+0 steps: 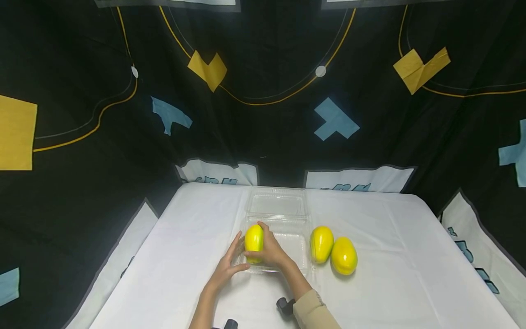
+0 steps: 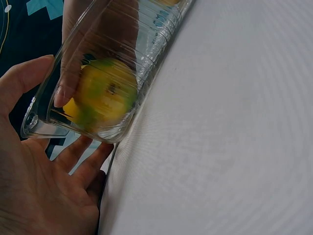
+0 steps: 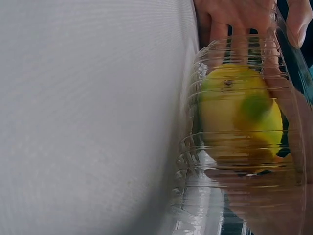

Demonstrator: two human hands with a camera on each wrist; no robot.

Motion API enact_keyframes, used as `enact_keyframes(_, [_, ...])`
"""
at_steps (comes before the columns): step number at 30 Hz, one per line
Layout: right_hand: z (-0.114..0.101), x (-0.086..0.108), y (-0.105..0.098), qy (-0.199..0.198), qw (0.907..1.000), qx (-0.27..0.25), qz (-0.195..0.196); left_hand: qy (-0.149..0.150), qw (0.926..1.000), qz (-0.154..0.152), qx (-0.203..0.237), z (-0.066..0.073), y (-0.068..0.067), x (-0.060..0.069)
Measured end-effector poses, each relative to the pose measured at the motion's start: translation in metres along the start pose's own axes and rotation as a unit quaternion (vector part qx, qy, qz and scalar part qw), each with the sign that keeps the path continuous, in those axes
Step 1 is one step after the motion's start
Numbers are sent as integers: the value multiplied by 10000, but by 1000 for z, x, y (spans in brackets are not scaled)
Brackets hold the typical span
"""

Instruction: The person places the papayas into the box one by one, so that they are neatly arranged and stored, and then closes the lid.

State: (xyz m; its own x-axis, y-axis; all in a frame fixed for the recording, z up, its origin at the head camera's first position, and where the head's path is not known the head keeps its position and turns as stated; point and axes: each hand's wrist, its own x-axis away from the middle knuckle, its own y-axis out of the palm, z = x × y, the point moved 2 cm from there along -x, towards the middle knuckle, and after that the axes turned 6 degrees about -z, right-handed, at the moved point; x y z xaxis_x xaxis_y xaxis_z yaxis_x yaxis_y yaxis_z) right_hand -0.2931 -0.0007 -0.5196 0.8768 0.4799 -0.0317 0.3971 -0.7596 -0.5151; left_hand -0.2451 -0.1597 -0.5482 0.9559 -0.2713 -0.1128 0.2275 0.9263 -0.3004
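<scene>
A clear plastic clamshell container [image 1: 292,244] lies unfolded on the white table, its lid [image 1: 277,204] laid back on the far side. Inside its left part, my right hand [image 1: 272,249] grips a yellow mango [image 1: 254,240] between thumb and fingers. My left hand [image 1: 227,269] is spread around the container's left side, thumb and fingers fairly straight. In the left wrist view, its thumb is at the rim and its fingertips rest by the lower corner. Through the ribbed wall in the right wrist view, the mango [image 3: 234,110] shows greenish patches.
Two more yellow mangoes, a left one [image 1: 322,244] and a right one [image 1: 344,256], lie side by side just right of the container. A white cloth covers the table [image 1: 394,256]. Behind it hangs a black curtain [image 1: 271,137] with yellow and blue patches.
</scene>
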Motion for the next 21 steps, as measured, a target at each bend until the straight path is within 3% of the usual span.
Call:
enact_keyframes(11, [-1, 0, 0, 38, 10000, 77, -30, 125, 9998, -97, 89, 3, -2, 3])
enact_keyframes(18, [0, 0, 1, 55, 9998, 167, 85, 81, 9996, -222, 124, 35, -3, 11])
enact_keyframes(21, [0, 0, 0, 54, 9998, 174, 116, 8, 9996, -256, 84, 40, -3, 13])
